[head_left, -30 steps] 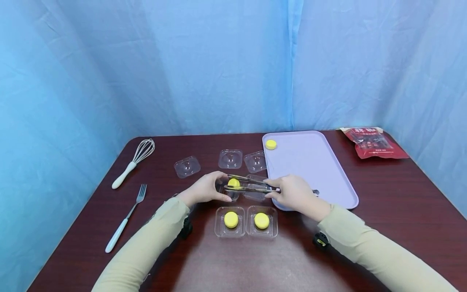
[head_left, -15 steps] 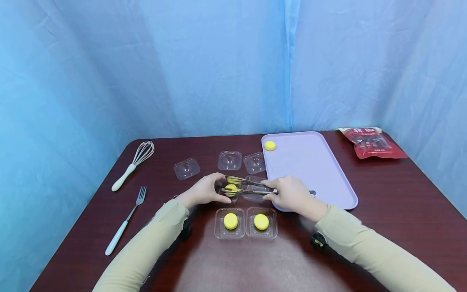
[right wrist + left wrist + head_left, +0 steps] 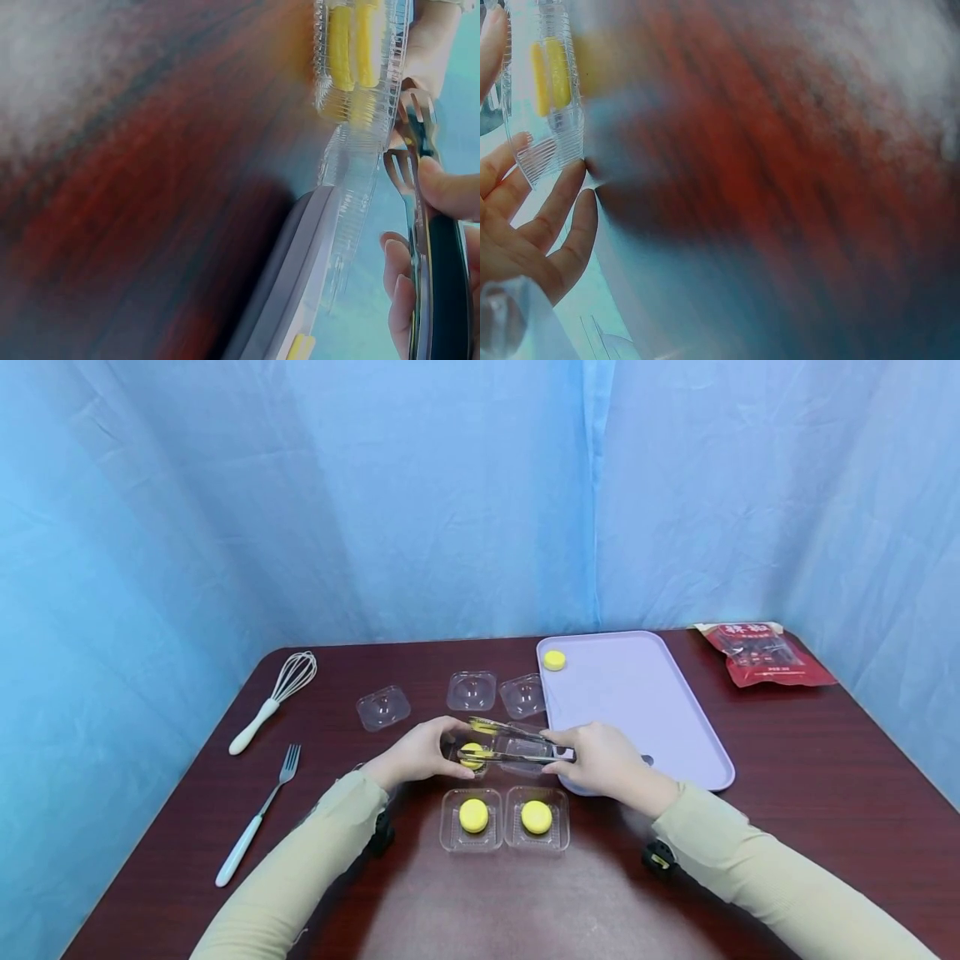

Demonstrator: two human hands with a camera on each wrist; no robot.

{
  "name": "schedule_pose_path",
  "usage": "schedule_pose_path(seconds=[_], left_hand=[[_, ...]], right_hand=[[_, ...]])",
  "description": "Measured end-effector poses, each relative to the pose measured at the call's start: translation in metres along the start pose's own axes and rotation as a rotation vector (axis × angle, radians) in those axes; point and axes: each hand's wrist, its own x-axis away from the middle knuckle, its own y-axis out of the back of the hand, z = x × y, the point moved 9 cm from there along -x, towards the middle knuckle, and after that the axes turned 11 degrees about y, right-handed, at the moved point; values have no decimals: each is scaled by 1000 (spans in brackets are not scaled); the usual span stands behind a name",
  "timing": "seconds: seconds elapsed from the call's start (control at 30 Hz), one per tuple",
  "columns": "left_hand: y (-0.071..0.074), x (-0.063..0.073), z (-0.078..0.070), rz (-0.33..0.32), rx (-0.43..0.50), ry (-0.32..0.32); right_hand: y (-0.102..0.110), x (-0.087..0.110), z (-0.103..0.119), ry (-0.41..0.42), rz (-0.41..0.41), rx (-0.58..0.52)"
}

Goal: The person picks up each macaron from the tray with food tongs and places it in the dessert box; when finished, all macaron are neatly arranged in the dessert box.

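My left hand [image 3: 431, 750] holds a clear plastic box [image 3: 559, 154] between thumb and fingers, at the table's centre. A round yellow macaron [image 3: 472, 755] lies inside it. With my right hand [image 3: 600, 756] I grip metal tongs [image 3: 517, 755] with fork-like ends, pointing left over that box. Their arms stand apart, one crossing the macaron in the head view. Just right of it, another clear box [image 3: 522, 752] sits partly behind the tongs. Nearer me stand two more boxes, each with a macaron: the left macaron [image 3: 473, 816] and the right macaron [image 3: 536, 817].
A lilac tray [image 3: 645, 693] at the right carries one macaron [image 3: 554, 660] in its far left corner. Clear lids [image 3: 472, 692] lie behind the boxes. A whisk [image 3: 273, 702] and a fork [image 3: 258, 814] are on the left, a red food packet [image 3: 765, 653] far right.
The macaron at the tongs has gone down into the box that my left hand holds. The tongs' arms have spread wider apart. Both hands have stayed nearly in place.
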Motion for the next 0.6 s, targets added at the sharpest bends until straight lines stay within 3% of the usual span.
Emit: schedule_pose_path(seconds=[0.2, 0.43, 0.6], left_hand=[[0, 0, 0, 3, 6, 4], [0, 0, 1, 1, 7, -1], [-1, 0, 1, 5, 14, -3]], right_hand=[[1, 2, -6, -21, 11, -32], [8, 6, -11, -8, -26, -31], [13, 13, -21, -44, -52, -42]])
